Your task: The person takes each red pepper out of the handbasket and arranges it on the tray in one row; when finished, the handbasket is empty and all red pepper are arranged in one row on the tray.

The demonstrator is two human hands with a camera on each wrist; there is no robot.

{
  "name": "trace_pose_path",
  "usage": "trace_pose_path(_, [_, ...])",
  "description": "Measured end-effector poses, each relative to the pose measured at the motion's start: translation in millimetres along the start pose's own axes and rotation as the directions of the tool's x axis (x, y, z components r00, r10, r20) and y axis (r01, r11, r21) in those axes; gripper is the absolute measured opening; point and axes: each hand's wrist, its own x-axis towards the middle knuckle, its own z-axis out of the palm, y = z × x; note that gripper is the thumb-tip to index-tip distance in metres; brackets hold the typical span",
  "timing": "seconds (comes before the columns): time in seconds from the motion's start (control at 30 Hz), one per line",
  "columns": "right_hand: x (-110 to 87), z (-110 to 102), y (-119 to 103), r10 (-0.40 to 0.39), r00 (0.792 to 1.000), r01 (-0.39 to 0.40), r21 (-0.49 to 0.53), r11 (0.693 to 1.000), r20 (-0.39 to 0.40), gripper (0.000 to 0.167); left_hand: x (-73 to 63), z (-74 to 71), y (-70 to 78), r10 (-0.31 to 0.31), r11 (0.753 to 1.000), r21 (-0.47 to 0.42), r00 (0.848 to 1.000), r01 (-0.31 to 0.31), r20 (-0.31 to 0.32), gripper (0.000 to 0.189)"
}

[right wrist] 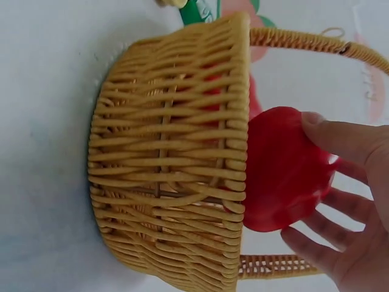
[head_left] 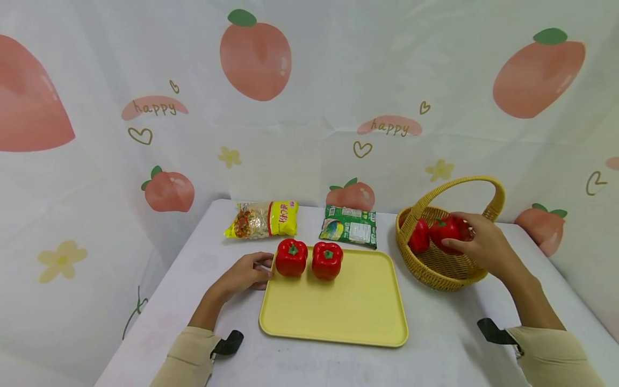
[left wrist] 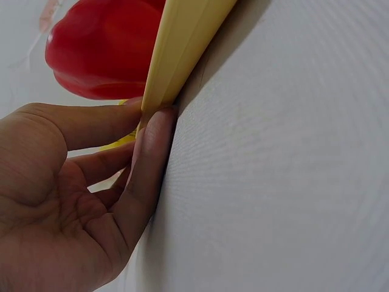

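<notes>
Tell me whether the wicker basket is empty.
Not empty: a red vegetable sits inside the wicker basket, beside a second vegetable that the right hand holds.

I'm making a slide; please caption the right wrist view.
Right hand grips a red vegetable at the rim of a woven basket.

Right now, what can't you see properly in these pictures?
Head view: the small print on the green packet is too small to read.
Head view: the right hand covers part of the held red vegetable.
Right wrist view: the woven side of the basket hides much of the other red vegetable.
Left wrist view: the top edge cuts off the tray, which hides part of a red pepper.
</notes>
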Motion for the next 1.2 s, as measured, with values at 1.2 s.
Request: trace_pose_path(1.2, [-42.0,31.2,-61.9,-0.145,0.986,0.165,0.305,0.938,-0.086,0.071,-0.6,-1.6,-0.6,0.018,1.0,-0.026,1.0,-0.017,0.019,0.059])
